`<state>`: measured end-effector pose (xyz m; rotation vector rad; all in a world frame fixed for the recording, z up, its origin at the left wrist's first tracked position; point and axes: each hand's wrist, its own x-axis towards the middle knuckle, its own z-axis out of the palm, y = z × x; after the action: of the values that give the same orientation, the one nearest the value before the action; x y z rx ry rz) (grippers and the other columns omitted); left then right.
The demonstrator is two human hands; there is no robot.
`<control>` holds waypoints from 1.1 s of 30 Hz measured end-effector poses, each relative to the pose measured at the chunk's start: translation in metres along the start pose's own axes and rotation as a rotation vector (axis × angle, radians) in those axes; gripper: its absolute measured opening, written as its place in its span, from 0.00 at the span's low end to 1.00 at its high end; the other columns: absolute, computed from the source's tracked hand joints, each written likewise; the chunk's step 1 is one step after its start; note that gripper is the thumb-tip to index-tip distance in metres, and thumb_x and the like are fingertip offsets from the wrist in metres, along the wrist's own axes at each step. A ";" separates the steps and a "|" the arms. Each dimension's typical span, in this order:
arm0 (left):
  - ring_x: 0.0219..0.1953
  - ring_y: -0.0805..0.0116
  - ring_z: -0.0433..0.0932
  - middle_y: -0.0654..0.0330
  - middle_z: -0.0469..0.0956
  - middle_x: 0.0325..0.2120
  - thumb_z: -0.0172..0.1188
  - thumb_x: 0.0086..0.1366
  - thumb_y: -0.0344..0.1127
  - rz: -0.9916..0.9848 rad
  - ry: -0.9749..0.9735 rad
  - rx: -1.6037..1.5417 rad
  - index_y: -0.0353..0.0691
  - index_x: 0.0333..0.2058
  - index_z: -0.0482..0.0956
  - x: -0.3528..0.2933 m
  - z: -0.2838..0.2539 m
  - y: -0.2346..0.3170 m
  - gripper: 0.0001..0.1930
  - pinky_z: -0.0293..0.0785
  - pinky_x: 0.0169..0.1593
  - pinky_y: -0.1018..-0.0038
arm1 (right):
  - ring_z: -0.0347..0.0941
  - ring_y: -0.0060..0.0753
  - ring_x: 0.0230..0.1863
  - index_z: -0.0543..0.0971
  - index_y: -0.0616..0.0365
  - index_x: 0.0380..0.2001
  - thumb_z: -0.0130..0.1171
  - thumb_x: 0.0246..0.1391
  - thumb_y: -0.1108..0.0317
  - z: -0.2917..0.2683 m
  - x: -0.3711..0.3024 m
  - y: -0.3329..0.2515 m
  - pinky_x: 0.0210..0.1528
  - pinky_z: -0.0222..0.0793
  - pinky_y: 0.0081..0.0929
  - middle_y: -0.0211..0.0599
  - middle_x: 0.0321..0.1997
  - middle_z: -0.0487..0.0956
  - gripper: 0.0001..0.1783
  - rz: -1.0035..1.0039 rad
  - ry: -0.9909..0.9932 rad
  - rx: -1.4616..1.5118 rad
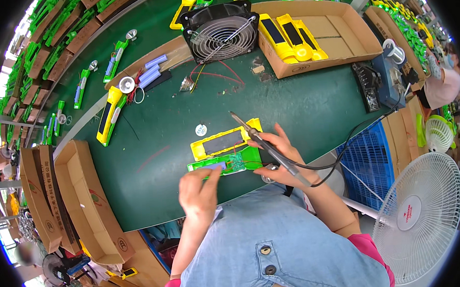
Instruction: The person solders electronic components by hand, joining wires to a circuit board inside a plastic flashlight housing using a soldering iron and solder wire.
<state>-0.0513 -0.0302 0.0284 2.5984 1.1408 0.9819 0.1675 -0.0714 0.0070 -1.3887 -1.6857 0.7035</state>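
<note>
My right hand (281, 152) is closed round a soldering iron (277, 154), its metal tip pointing up and to the left above the bench. Under it lie a yellow housing half (224, 141) with a dark panel and, nearer me, an open green housing half (241, 162). Inside the green half are a purple battery cell (213, 166), a small circuit board and thin wires. My left hand (197, 192) is at the green half's near edge, thumb and forefinger pinched beside the cell; what they hold is hidden. Near my right fingertips sits a round silver lamp head (269, 174).
A black box fan (221, 32) stands at the back, beside a cardboard box (333, 31) of yellow housings. Purple cells (150, 75) and a yellow-green lamp (111, 114) lie to the left. At right are a blue soldering station (388, 78) and a white fan (421, 216).
</note>
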 end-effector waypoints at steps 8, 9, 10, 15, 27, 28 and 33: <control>0.27 0.63 0.71 0.60 0.70 0.25 0.61 0.42 0.24 0.049 -0.095 -0.092 0.38 0.30 0.78 -0.001 0.025 0.005 0.12 0.67 0.31 0.70 | 0.73 0.27 0.21 0.75 0.58 0.34 0.63 0.40 0.72 -0.006 -0.048 -0.008 0.62 0.45 0.50 0.31 0.20 0.77 0.14 -0.048 0.340 -0.028; 0.27 0.64 0.71 0.61 0.69 0.25 0.60 0.41 0.24 0.075 -0.132 -0.088 0.38 0.29 0.78 0.002 0.023 0.005 0.12 0.67 0.31 0.70 | 0.73 0.24 0.21 0.74 0.59 0.34 0.61 0.40 0.74 -0.002 -0.054 -0.005 0.63 0.44 0.50 0.31 0.20 0.77 0.13 -0.025 0.379 0.049; 0.28 0.64 0.71 0.61 0.69 0.24 0.60 0.40 0.24 0.100 -0.168 -0.083 0.37 0.29 0.78 0.004 0.021 0.005 0.12 0.68 0.31 0.70 | 0.73 0.24 0.21 0.74 0.59 0.34 0.61 0.40 0.74 0.004 -0.058 -0.005 0.63 0.44 0.50 0.31 0.20 0.77 0.13 -0.024 0.381 0.049; 0.25 0.64 0.71 0.62 0.70 0.23 0.61 0.39 0.23 0.147 -0.215 -0.047 0.39 0.30 0.78 0.007 0.019 0.005 0.13 0.68 0.29 0.70 | 0.73 0.20 0.25 0.73 0.59 0.32 0.58 0.43 0.76 0.026 -0.062 -0.004 0.64 0.42 0.47 0.28 0.19 0.77 0.10 0.278 0.659 0.529; 0.26 0.65 0.70 0.61 0.67 0.22 0.59 0.39 0.25 0.172 -0.252 -0.031 0.35 0.30 0.77 0.008 0.017 0.005 0.14 0.68 0.31 0.70 | 0.73 0.19 0.31 0.73 0.60 0.33 0.59 0.43 0.75 0.035 -0.064 0.003 0.63 0.44 0.47 0.27 0.18 0.77 0.10 0.304 0.610 0.493; 0.26 0.65 0.70 0.61 0.67 0.22 0.59 0.39 0.25 0.171 -0.251 -0.032 0.35 0.30 0.77 0.009 0.017 0.005 0.13 0.68 0.31 0.70 | 0.73 0.19 0.31 0.73 0.60 0.33 0.59 0.43 0.75 0.035 -0.064 0.002 0.63 0.44 0.47 0.27 0.18 0.77 0.10 0.305 0.610 0.492; 0.25 0.65 0.70 0.61 0.67 0.22 0.59 0.39 0.25 0.172 -0.238 -0.040 0.36 0.29 0.77 0.009 0.017 0.004 0.13 0.68 0.30 0.71 | 0.74 0.19 0.31 0.72 0.61 0.33 0.58 0.45 0.75 0.033 -0.060 0.004 0.63 0.45 0.46 0.30 0.20 0.78 0.10 0.186 0.602 0.434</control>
<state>-0.0340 -0.0242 0.0208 2.7258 0.8452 0.6892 0.1443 -0.1254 -0.0278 -1.2799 -0.8825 0.6231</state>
